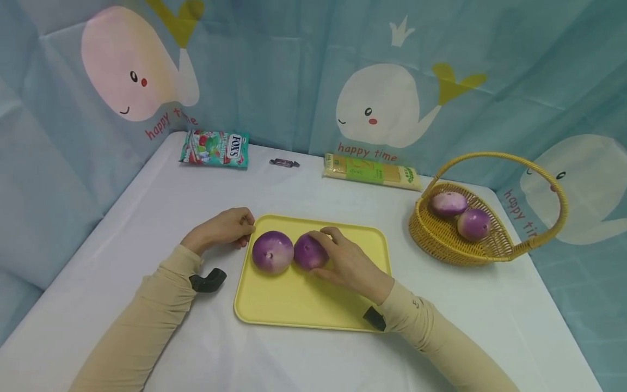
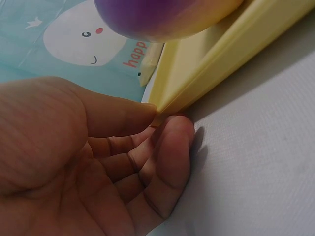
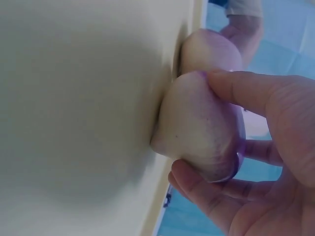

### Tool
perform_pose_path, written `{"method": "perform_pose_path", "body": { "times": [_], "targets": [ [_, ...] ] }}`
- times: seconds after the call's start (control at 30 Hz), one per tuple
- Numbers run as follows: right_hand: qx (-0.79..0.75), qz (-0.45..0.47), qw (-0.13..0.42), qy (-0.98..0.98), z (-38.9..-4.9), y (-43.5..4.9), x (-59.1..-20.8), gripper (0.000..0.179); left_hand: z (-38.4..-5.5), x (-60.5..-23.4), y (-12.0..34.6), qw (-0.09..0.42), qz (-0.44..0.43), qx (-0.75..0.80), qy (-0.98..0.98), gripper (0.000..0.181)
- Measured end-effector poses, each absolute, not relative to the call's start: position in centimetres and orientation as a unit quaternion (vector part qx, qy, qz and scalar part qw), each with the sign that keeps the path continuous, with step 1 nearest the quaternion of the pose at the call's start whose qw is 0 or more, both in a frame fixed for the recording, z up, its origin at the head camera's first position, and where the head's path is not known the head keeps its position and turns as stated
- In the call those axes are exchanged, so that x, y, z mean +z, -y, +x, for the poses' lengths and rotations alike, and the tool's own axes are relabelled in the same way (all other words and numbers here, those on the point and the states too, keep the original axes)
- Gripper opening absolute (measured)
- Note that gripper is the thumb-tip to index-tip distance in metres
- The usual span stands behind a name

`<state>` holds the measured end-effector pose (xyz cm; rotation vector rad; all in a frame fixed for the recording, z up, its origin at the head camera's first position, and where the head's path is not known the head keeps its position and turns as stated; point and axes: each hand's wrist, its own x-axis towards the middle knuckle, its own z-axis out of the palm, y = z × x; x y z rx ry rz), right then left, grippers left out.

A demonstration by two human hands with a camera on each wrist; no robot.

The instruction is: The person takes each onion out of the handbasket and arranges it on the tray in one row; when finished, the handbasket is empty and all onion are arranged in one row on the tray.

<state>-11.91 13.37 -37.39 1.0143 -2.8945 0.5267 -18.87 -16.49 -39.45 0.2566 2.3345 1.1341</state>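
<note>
A yellow tray lies on the table with two purple-and-white turnips near its left side. My left hand pinches the tray's upper left corner; in the left wrist view the thumb presses the rim from above, fingers curled below. The larger turnip sits close to that corner. My right hand grips the other turnip, which overlaps the larger one's edge. In the right wrist view, thumb and fingers span this turnip, its pale underside close to the tray surface.
At the right stands a wicker basket with a tall handle, holding two more turnips. Along the back lie a teal Fox's candy bag, a small wrapped candy and a pack of noodles. A whale-print curtain hangs behind.
</note>
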Motion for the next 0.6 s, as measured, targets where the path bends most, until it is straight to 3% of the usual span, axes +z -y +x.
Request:
{"method": "perform_pose_path", "body": {
  "times": [0.6],
  "targets": [
    [0.180,0.334,0.019,0.925,-11.98,-12.84,-37.69,0.071,-18.92,-39.69,16.49,0.258,0.095,0.425,-0.863,0.022]
  ]
}}
